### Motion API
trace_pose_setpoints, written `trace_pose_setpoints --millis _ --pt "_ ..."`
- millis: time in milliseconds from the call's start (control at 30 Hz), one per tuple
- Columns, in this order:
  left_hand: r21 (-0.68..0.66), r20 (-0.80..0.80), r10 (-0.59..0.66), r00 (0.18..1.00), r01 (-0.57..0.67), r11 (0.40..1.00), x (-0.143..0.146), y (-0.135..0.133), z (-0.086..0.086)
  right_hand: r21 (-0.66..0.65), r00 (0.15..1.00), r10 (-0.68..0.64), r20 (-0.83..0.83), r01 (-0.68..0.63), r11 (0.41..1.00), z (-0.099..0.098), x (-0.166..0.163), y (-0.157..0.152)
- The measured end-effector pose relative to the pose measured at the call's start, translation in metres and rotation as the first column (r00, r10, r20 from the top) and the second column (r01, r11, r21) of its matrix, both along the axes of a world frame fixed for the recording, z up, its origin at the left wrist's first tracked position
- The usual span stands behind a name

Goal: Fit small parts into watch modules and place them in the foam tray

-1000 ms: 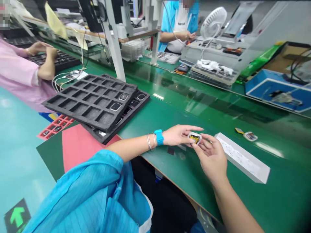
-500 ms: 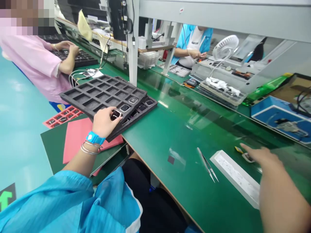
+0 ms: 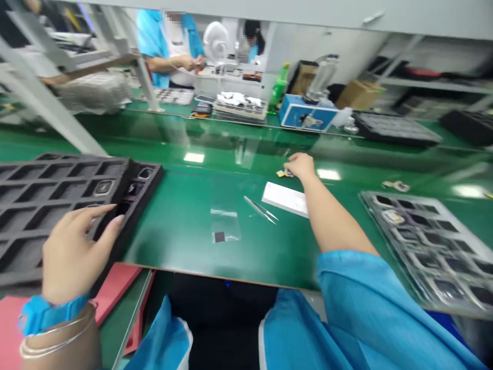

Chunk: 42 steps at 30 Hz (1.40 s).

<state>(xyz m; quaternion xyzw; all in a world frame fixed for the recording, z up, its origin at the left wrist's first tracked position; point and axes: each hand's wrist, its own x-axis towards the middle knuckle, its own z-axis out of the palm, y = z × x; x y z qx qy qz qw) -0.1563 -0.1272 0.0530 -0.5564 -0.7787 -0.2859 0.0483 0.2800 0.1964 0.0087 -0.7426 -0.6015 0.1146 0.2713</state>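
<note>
My left hand (image 3: 75, 252) is over the front right edge of a dark foam tray (image 3: 73, 187), thumb and forefinger apart. A square watch case (image 3: 103, 187) sits in a pocket just beyond its fingers. Another foam tray (image 3: 148, 192) with watch parts lies beneath. My right hand (image 3: 302, 165) reaches to the far part of the bench, fingertips closed on a small white part with a yellow tab (image 3: 281, 173). Close to that hand are a narrow white box (image 3: 285, 197) and metal tweezers (image 3: 261, 209).
A clear bag (image 3: 227, 218) with a dark square lies mid-bench. On the right, a clear tray (image 3: 435, 241) holds several watch screens. A small white part (image 3: 396, 185) lies behind it. Across the bench stand a fan, a blue box (image 3: 304, 113) and a person in blue.
The view has swung right, bringing the clear tray into sight. My left hand has come off the watch in the foam tray. My right hand's fingers have closed at the yellow-tabbed part.
</note>
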Motion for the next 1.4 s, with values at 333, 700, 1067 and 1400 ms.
trace_pose_setpoints --millis 333,700,1067,1400 --pt "0.239 0.572 -0.696 0.435 0.723 0.648 0.143 0.139 -0.023 0.557 0.609 0.617 -0.498 -0.32 0.766 0.029 -0.088 -0.134" --pt "0.428 0.896 -0.375 -0.237 0.683 0.592 0.149 0.144 -0.055 0.64 0.574 0.681 -0.454 -0.321 0.698 -0.012 -0.104 -0.189" --pt "0.519 0.821 -0.552 -0.143 0.59 0.619 0.152 0.146 -0.06 0.692 0.748 0.662 0.036 -0.497 0.524 -0.021 -0.11 -0.195" --pt "0.565 0.761 -0.646 -0.062 0.554 0.612 0.157 0.143 -0.062 0.75 0.759 0.644 0.096 -0.481 0.455 -0.021 -0.111 -0.195"
